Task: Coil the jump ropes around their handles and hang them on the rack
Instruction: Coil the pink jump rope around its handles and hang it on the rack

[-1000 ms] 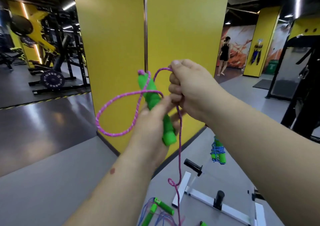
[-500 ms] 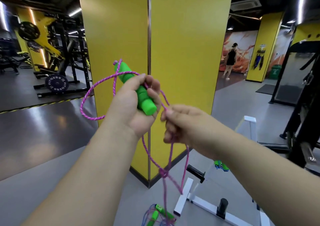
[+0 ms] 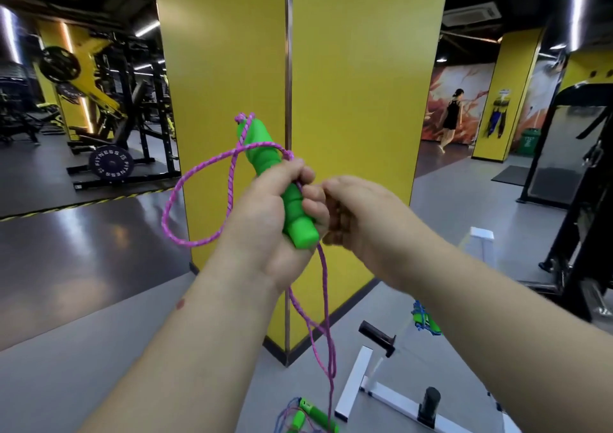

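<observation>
My left hand [image 3: 265, 220] grips a green foam jump-rope handle [image 3: 278, 184], held upright and tilted left. A pink rope [image 3: 172, 207] leaves its top, loops out to the left and crosses back over the handle. Two strands of it hang down from my hands toward the floor. My right hand [image 3: 358, 213] sits close beside the handle's lower end with fingers curled; the rope seems to run into it, though the pinch itself is hidden. A white rack [image 3: 351, 386] with black pegs stands on the floor at lower right. One coiled rope with green handles [image 3: 424, 321] hangs there.
A yellow pillar [image 3: 348, 101] stands straight ahead. More jump ropes with green handles [image 3: 308, 414] lie on the grey floor beside the rack. Weight machines stand at left and a black frame at right. A person walks in the far background.
My left hand has lowered and tilted the handle so more of it shows. My right hand rose from below to beside the handle's lower end. The rope loop on the left grew.
</observation>
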